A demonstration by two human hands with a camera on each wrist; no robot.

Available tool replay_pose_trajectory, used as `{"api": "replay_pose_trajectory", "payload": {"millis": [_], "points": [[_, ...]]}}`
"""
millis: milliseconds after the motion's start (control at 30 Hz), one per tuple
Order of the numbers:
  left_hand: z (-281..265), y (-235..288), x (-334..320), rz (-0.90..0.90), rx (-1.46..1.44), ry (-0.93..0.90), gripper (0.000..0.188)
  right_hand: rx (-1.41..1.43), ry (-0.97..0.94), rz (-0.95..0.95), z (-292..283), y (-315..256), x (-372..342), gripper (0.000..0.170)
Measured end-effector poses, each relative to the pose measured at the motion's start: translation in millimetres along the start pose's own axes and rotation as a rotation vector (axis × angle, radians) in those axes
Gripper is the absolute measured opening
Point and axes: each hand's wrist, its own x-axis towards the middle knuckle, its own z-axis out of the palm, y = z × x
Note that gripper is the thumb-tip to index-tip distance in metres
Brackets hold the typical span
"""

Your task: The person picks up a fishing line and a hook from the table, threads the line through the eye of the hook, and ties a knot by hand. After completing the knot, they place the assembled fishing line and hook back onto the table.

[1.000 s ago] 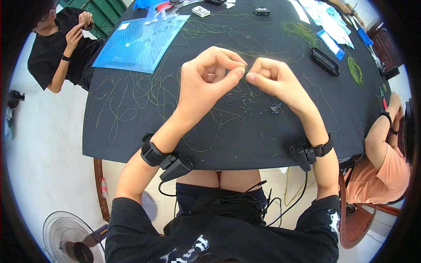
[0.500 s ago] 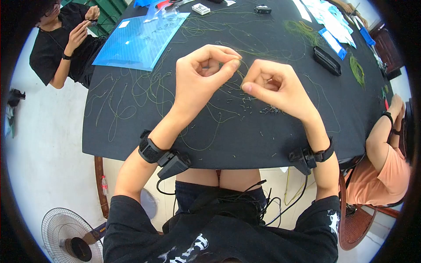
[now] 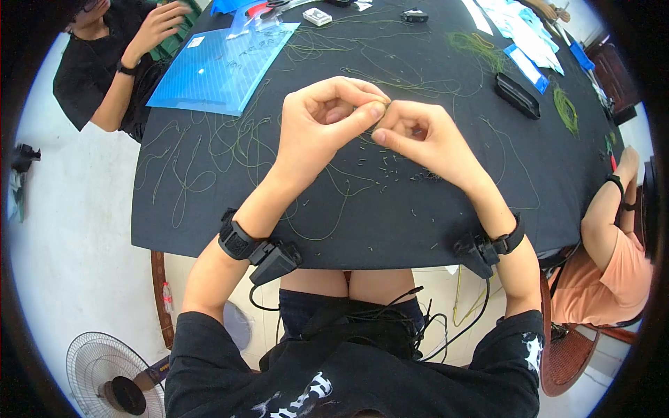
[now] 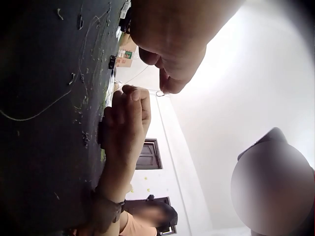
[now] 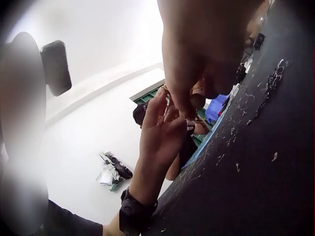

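Observation:
In the head view my left hand (image 3: 310,129) is raised over the black table, thumb and index fingertip pinched together. A small fish hook (image 4: 160,94) shows at its fingertips in the left wrist view, with thin fishing line near it. My right hand (image 3: 432,139) is close by on the right, its fingers curled in and its thumb tip almost at the left fingertips. It appears to pinch the thin line, mostly hidden by the fingers. Beneath the hands lie short line clippings (image 3: 385,167) and a small dark pile of hooks (image 3: 424,176), partly covered by the right hand.
Tangled greenish lines (image 3: 182,191) spread over the table's left side. A blue plastic folder (image 3: 223,70) lies at the back left, a black open case (image 3: 517,96) at the right. A coiled green line (image 3: 566,113) lies beyond it. Other people sit at both sides.
The hands drew apart half a second ago, with the right lower, and are now close together again. The person at the left has raised a hand.

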Motion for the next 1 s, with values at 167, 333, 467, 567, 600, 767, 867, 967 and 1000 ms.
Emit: {"api": "replay_pose_trajectory", "payload": {"millis": [167,333,467,567,600,767,867,967,1000], "points": [[-4.5,-5.1,1.2,0.035,0.183,0.038,0.005,-0.026,-0.077,-0.062,2.0,-11.5,-4.6,0.012],[-2.0,1.5,0.3,0.090,0.327,0.057,0.007,-0.042,-0.052,-0.175,-5.4,-19.5,-7.9,0.008],[-0.7,-2.8,1.0,0.123,0.294,0.076,0.006,-0.030,0.092,-0.273,-8.2,-16.5,-8.4,0.010],[-1.1,-1.2,0.5,0.135,0.346,0.061,0.004,-0.006,0.142,-0.256,-12.6,-21.0,-10.0,0.010],[-0.8,-0.5,0.4,0.135,0.354,0.053,0.004,0.020,0.175,-0.260,-12.4,-20.6,-9.6,0.011],[0.2,0.3,-0.3,0.120,0.394,0.027,0.004,0.062,0.271,-0.276,-14.9,-15.1,-5.4,0.014],[0.5,0.1,0.4,0.129,0.370,0.045,0.003,-0.012,0.258,-0.251,-19.4,-13.4,-6.1,0.011],[2.0,-2.1,1.5,0.140,0.306,0.088,0.004,-0.077,0.189,-0.245,-22.2,-13.5,-7.3,0.008],[2.1,-2.0,1.5,0.140,0.302,0.096,0.004,-0.095,0.160,-0.245,-22.6,-14.4,-7.9,0.007]]}}
